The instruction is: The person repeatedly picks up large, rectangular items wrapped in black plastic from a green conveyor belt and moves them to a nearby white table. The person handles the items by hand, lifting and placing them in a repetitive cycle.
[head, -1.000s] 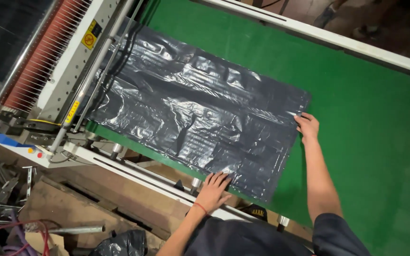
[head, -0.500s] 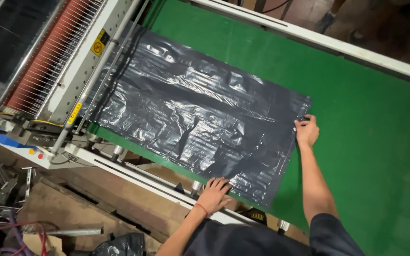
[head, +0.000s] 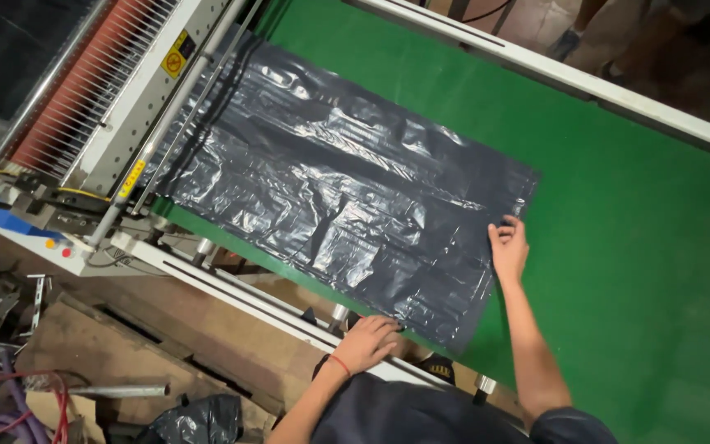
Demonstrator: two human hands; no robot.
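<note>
One broad green conveyor belt [head: 634, 247] fills most of the view, and everything else is best placed against it. At its upper-left end stands the white machine [head: 137, 99] with its reddish roller [head: 67, 99], from whose mouth a stack of black plastic sheets [head: 330, 197] runs out and lies flat along the belt, wrinkled and glossy.

The right hand [head: 509, 249] rests on the sheets' end edge farthest from the machine, fingers extended and only lightly curled, pressing down rather than gripping. The left hand [head: 367, 344] sits at the belt's near edge, by the sheets' near corner, fingers bent over the rail; whether it pinches the film I cannot tell.

Risks, as I judge them: the film looks thin and slippery, so a flat-palm hold may let the top layers slide and the stack fan out of line. Its machine end sits at the mouth, so a hard pull could stretch or tear it. The small rollers [head: 337, 312] under the near rail, close to the left hand, could catch a drooping corner or a fingertip.
</note>
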